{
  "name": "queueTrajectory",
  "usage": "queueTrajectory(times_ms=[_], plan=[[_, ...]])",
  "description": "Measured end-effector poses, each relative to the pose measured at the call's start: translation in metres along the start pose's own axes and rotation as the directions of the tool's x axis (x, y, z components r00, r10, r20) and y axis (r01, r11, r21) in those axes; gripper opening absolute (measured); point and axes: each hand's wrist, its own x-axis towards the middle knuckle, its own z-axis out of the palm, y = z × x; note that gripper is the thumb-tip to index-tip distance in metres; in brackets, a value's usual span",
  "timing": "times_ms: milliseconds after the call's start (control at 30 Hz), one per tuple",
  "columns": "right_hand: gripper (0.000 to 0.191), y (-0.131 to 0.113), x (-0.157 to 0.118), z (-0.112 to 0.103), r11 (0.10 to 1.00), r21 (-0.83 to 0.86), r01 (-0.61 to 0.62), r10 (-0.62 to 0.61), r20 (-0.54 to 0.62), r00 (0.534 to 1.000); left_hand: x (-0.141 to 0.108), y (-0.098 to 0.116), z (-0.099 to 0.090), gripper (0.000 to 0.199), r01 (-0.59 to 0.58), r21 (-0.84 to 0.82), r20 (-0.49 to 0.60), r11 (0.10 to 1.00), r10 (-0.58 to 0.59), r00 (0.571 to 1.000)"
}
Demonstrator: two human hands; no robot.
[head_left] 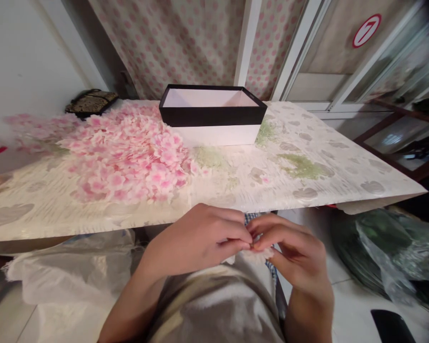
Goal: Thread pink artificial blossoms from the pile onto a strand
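Just in front of my body, below the table's near edge, my left hand [203,240] and my right hand [296,247] meet fingertip to fingertip. Both are closed in a pinch. Pale, frilled petals of an artificial flower [259,255] show beneath the fingers; its middle is mostly hidden by them. On the table, left of centre, lies a large heap of pink and white artificial flowers [128,152]. Small green stem pieces [303,166] are scattered to the right, and more pale green pieces [210,157] lie beside the heap.
A white box with a black rim [214,116] stands open-topped at the back of the patterned table [343,147]. A dark patterned case [91,102] sits at the back left. White plastic sheeting [75,281] hangs below left; a green bundle in clear plastic [372,252] is on the floor at right.
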Motion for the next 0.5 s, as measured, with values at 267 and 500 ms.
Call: queueTrajectory(times_ms=[267,500], plan=[[0.031,-0.008,-0.001,-0.008,0.993,-0.09,-0.071,0.085,0.17,0.982,0.005,0.001,0.003,0.017,-0.029,0.054,0.122,0.998,0.022,0.992],[0.046,0.012,-0.001,-0.004,0.987,0.081,-0.14,0.142,-0.019,0.99,0.014,-0.001,-0.008,0.017,-0.011,-0.005,0.126,1.0,0.012,0.992]])
